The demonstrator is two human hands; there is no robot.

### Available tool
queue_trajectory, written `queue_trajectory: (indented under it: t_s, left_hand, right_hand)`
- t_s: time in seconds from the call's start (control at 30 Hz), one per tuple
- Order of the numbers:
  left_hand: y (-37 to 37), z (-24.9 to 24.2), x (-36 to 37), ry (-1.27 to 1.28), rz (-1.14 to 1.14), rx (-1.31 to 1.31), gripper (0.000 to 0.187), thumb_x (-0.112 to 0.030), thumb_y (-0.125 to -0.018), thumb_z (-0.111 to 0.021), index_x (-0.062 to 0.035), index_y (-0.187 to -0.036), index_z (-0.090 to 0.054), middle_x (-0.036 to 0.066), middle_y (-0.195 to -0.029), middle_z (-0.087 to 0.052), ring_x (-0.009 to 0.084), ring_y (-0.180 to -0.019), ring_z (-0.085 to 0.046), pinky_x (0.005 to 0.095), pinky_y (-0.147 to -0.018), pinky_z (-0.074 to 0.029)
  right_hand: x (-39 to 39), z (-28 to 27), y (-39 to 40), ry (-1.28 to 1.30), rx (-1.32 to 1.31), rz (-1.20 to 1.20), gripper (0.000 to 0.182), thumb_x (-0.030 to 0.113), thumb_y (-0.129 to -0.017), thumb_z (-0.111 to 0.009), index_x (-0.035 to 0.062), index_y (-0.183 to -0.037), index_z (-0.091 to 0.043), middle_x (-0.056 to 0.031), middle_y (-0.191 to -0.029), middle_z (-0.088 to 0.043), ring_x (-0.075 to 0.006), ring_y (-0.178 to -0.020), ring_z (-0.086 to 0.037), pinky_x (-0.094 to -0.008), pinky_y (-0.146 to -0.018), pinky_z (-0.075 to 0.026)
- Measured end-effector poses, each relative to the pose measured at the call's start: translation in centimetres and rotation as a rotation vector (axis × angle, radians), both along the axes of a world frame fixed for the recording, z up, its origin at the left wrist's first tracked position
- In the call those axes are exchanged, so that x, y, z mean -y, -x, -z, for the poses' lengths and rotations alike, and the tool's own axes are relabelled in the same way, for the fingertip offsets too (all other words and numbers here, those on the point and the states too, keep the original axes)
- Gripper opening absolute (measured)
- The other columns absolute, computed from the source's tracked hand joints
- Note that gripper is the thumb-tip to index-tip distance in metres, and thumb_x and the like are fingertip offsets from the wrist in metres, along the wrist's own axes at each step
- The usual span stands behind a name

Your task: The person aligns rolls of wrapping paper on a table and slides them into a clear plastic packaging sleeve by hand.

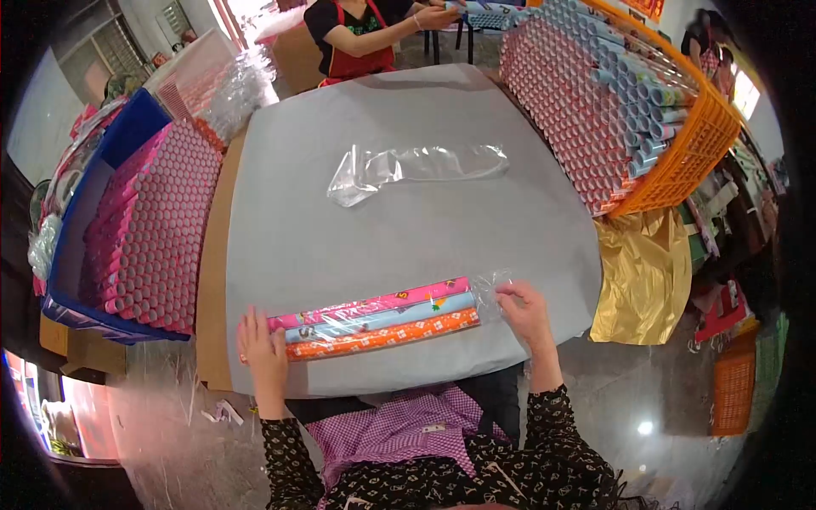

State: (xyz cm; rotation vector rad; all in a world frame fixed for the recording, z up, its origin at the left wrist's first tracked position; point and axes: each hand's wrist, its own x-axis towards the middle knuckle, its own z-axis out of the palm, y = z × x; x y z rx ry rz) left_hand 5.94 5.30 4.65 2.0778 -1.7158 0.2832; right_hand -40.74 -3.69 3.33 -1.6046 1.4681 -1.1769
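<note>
Three patterned paper rolls lie side by side near the table's front edge: a pink roll (382, 301), a light blue roll (374, 318) and an orange roll (387, 335). A clear plastic sleeve (487, 293) is around them, its loose end sticking out on the right. My right hand (529, 314) pinches that loose end between thumb and fingers. At the rolls' left ends rests my left hand (262, 347), its fingers stretched out and the thumb apart. Farther up the table is another clear plastic sleeve (416, 165), lying flat and wrinkled.
A blue crate (68, 280) packed with pink rolls stands at left. On the right, an orange crate (680, 178) holds red and light blue rolls. Gold sheeting (642, 280) hangs below it. Across the grey table (399, 238), a person in a red apron (361, 59) handles a blue item.
</note>
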Motion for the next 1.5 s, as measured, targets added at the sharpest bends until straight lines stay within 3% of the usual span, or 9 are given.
queue_trajectory:
  t_s: [0.33,0.53,0.8,0.83,0.9,1.13,1.23,1.3,1.5]
  left_hand:
    - [4.9,0.5,1.6,-0.017,0.203,-0.055,0.043,-0.024,-0.094,-0.059,-0.0016,-0.131,-0.055,0.017,-0.146,-0.046,0.0408,-0.138,-0.036,0.0545,-0.113,-0.023]
    - [5.6,1.6,1.7,0.0,0.22,-0.057,0.043,-0.026,-0.091,-0.062,-0.0026,-0.127,-0.056,0.017,-0.143,-0.049,0.0418,-0.135,-0.039,0.0552,-0.112,-0.024]
    - [5.9,1.2,1.5,-0.043,0.2,-0.042,0.045,-0.023,-0.092,-0.06,-0.0023,-0.131,-0.055,0.017,-0.142,-0.051,0.041,-0.135,-0.039,0.053,-0.114,-0.024]
    - [6.0,1.2,1.6,-0.042,0.2,-0.043,0.045,-0.023,-0.092,-0.06,-0.0023,-0.131,-0.055,0.017,-0.142,-0.051,0.041,-0.135,-0.039,0.053,-0.114,-0.024]
    - [5.9,1.4,1.6,-0.024,0.201,-0.039,0.045,-0.023,-0.092,-0.06,-0.0018,-0.13,-0.055,0.017,-0.142,-0.051,0.0407,-0.135,-0.039,0.053,-0.114,-0.023]
    - [5.9,1.4,1.6,-0.032,0.215,-0.017,0.049,-0.027,-0.091,-0.062,-0.0018,-0.131,-0.054,0.017,-0.14,-0.052,0.0406,-0.134,-0.04,0.0549,-0.113,-0.023]
    - [6.0,1.2,1.5,-0.054,0.206,-0.018,0.049,-0.026,-0.09,-0.062,-0.0008,-0.131,-0.053,0.017,-0.139,-0.052,0.0405,-0.134,-0.04,0.0547,-0.113,-0.023]
    - [5.9,1.3,1.6,-0.048,0.211,-0.016,0.05,-0.025,-0.09,-0.062,0.0004,-0.132,-0.052,0.017,-0.139,-0.052,0.0406,-0.134,-0.04,0.0548,-0.113,-0.023]
    - [6.1,0.9,1.6,-0.047,0.204,-0.04,0.055,-0.026,-0.089,-0.063,0.0015,-0.135,-0.049,0.017,-0.14,-0.051,0.0418,-0.135,-0.039,0.0553,-0.113,-0.023]
  right_hand:
    - [0.2,1.3,-1.6,-0.083,0.258,-0.047,0.023,0.007,-0.086,-0.069,-0.0027,-0.106,-0.067,-0.0112,-0.1,-0.07,-0.0173,-0.093,-0.066,-0.0314,-0.083,-0.052]
    - [0.6,1.4,-1.1,-0.107,0.008,-0.155,0.03,0.01,-0.079,-0.074,-0.0033,-0.105,-0.067,-0.0138,-0.09,-0.071,-0.0196,-0.083,-0.067,-0.0325,-0.072,-0.053]
    - [0.5,2.0,-1.1,-0.058,-0.102,-0.137,0.026,0.026,-0.08,-0.073,0.0059,-0.097,-0.072,-0.009,-0.08,-0.068,-0.0279,-0.082,-0.059,-0.039,-0.086,-0.041]
    - [0.5,2.1,-1.1,-0.058,-0.103,-0.137,0.026,0.026,-0.08,-0.073,0.0059,-0.097,-0.072,-0.009,-0.08,-0.068,-0.0279,-0.082,-0.059,-0.039,-0.086,-0.041]
    - [0.7,2.3,-1.0,0.043,-0.166,-0.155,0.023,0.011,-0.081,-0.073,-0.0029,-0.099,-0.068,-0.011,-0.079,-0.067,-0.0184,-0.072,-0.061,-0.0309,-0.066,-0.049]
    - [0.8,2.4,-1.2,-0.059,-0.121,-0.186,0.021,0.011,-0.083,-0.07,-0.0037,-0.098,-0.068,-0.011,-0.076,-0.067,-0.0179,-0.071,-0.061,-0.0322,-0.064,-0.048]
    - [0.8,1.7,-1.6,-0.109,-0.03,-0.202,0.022,0.014,-0.083,-0.07,-0.0042,-0.095,-0.067,-0.013,-0.074,-0.066,-0.0207,-0.069,-0.06,-0.0345,-0.065,-0.047]
    - [0.6,0.8,-1.9,0.09,-0.234,-0.165,0.023,0.018,-0.082,-0.071,-0.003,-0.092,-0.068,-0.0149,-0.073,-0.065,-0.0248,-0.067,-0.058,-0.0369,-0.067,-0.046]
    - [0.7,1.0,-2.3,0.113,-0.283,-0.123,0.024,0.023,-0.082,-0.068,0.001,-0.092,-0.07,-0.014,-0.072,-0.064,-0.03,-0.069,-0.057,-0.0398,-0.068,-0.044]
